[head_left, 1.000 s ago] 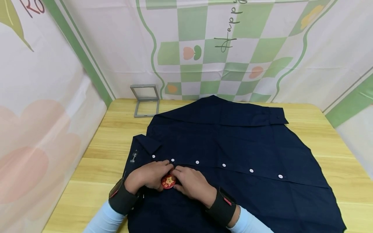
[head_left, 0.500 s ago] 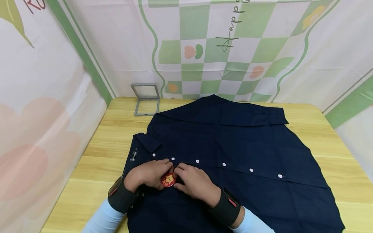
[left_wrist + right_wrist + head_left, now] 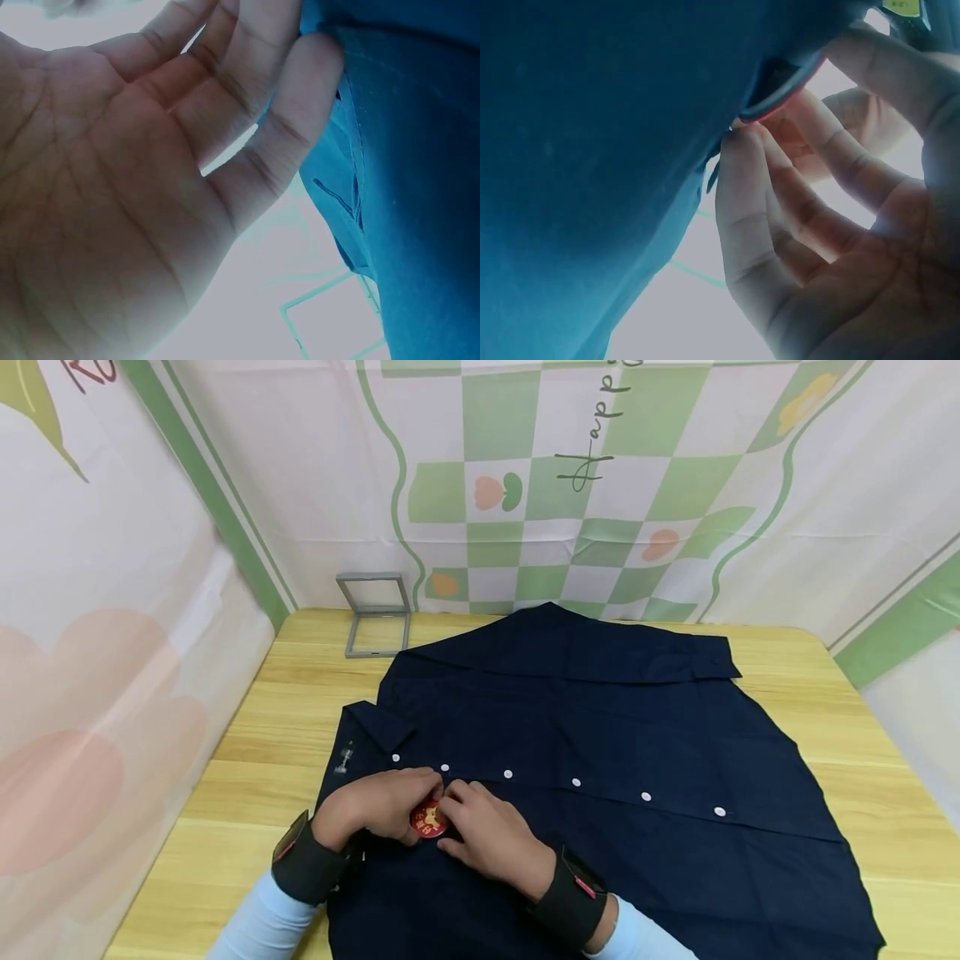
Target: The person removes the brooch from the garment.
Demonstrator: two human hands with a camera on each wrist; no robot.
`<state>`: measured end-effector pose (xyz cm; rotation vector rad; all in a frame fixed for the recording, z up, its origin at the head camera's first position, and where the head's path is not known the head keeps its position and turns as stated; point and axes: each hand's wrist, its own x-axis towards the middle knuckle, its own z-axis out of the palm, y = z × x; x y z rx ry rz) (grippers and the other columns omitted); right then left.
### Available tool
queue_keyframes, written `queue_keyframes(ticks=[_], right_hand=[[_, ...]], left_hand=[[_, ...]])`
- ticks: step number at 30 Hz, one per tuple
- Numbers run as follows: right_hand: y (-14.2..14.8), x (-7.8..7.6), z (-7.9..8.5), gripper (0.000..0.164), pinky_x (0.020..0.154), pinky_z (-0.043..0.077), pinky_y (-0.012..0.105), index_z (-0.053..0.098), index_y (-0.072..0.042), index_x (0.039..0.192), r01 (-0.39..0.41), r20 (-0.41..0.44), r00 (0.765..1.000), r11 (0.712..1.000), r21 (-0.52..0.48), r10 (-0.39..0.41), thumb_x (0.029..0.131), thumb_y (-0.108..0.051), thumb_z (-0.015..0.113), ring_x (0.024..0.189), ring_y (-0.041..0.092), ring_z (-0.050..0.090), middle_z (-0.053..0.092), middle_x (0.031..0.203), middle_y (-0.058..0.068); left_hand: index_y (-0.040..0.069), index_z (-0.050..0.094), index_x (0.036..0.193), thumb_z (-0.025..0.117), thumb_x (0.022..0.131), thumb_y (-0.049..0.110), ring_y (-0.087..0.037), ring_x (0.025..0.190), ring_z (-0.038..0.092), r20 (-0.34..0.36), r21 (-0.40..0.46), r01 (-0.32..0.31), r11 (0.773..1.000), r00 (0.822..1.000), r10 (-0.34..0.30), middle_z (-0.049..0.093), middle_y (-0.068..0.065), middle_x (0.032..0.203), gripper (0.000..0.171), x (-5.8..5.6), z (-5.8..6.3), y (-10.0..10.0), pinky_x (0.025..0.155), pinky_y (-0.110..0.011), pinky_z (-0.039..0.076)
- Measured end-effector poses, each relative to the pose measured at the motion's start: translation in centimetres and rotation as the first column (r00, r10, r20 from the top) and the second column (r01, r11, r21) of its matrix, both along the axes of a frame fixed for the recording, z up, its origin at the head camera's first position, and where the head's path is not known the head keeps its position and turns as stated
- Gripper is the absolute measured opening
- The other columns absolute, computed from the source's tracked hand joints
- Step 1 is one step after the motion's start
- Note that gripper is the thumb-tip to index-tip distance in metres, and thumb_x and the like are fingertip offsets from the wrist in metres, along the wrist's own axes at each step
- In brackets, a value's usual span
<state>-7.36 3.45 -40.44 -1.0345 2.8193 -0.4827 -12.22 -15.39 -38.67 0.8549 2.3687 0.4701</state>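
Observation:
A round red pin badge (image 3: 426, 821) with a yellow figure lies against the front of a navy shirt (image 3: 600, 727), left of centre in the head view. My left hand (image 3: 386, 806) holds its left side, thumb low and fingers at the top edge. From the right, my right hand (image 3: 491, 831) pinches the badge, its fingers covering part of the face. In the right wrist view the badge's red rim (image 3: 791, 96) shows at the fingertips, close to the cloth. The left wrist view shows my curved fingers (image 3: 304, 97) beside the shirt; the badge is hidden there.
White buttons (image 3: 508, 774) run along the shirt's placket. A small clear-and-silver piece (image 3: 344, 758) sits near the collar (image 3: 382, 727). A grey hinged frame (image 3: 377, 618) stands opened at the back left of the wooden table (image 3: 247, 777), before a patterned cloth backdrop (image 3: 322, 485).
Both hands and the badge have shifted slightly left and up in the head view. My right fingers now cover more of the badge's face.

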Motion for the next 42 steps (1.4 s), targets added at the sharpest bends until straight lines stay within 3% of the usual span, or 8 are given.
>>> queue_keyframes(ticks=[5,12,18,27,42], right_hand=[[-0.4,-0.2,-0.5,0.029,0.068,0.053,0.025,0.066,-0.017,0.104,-0.001,-0.021,1.000,1.000,0.018,0.001,0.083,-0.032,0.079,0.090,0.013,0.058,0.060,0.107,0.000],[-0.6,-0.5,-0.9,0.037,0.068,0.053,0.026,0.066,-0.014,0.114,0.003,0.011,1.000,1.000,0.027,-0.003,0.083,-0.031,0.079,0.088,0.014,0.061,0.060,0.104,0.001],[-0.6,-0.5,-1.0,0.035,0.066,0.052,0.025,0.066,-0.012,0.111,-0.005,-0.003,1.000,1.000,0.013,0.005,0.083,-0.029,0.079,0.084,0.012,0.061,0.060,0.099,0.000],[-0.5,-0.7,-1.2,0.030,0.067,0.051,0.022,0.066,-0.011,0.107,-0.018,0.016,1.000,1.000,-0.017,0.018,0.085,-0.028,0.077,0.080,0.008,0.059,0.059,0.094,-0.002],[-0.2,-1.1,-1.4,0.021,0.071,0.052,0.020,0.062,-0.015,0.100,-0.066,0.061,0.996,0.997,-0.044,0.069,0.086,-0.021,0.077,0.085,0.008,0.061,0.059,0.101,0.000]], left_hand=[[0.016,0.057,0.101,0.082,0.073,0.010,-0.009,0.079,0.051,-0.002,0.006,0.007,1.000,1.000,-0.007,0.054,0.004,0.094,0.038,-0.1,-0.1,-0.1,0.072,-0.024,0.046],[0.016,0.058,0.106,0.082,0.074,0.013,-0.010,0.084,0.052,0.007,-0.038,-0.002,0.999,1.000,0.003,0.055,0.004,0.099,0.039,-0.2,-0.5,0.1,0.076,-0.027,0.048],[0.015,0.059,0.112,0.082,0.074,0.011,-0.012,0.088,0.055,-0.004,-0.072,-0.013,0.997,1.000,0.013,0.056,0.003,0.105,0.045,-0.2,-0.7,0.3,0.080,-0.029,0.049],[0.017,0.059,0.112,0.078,0.079,0.005,-0.012,0.086,0.053,0.023,-0.084,-0.028,0.996,0.999,0.030,0.054,0.004,0.106,0.040,-0.1,-0.7,0.3,0.078,-0.029,0.047],[0.015,0.059,0.101,0.076,0.082,0.005,-0.009,0.080,0.051,-0.074,-0.001,0.056,0.998,0.996,-0.056,0.056,0.001,0.095,0.027,-0.2,-0.5,-0.3,0.071,-0.024,0.046]])
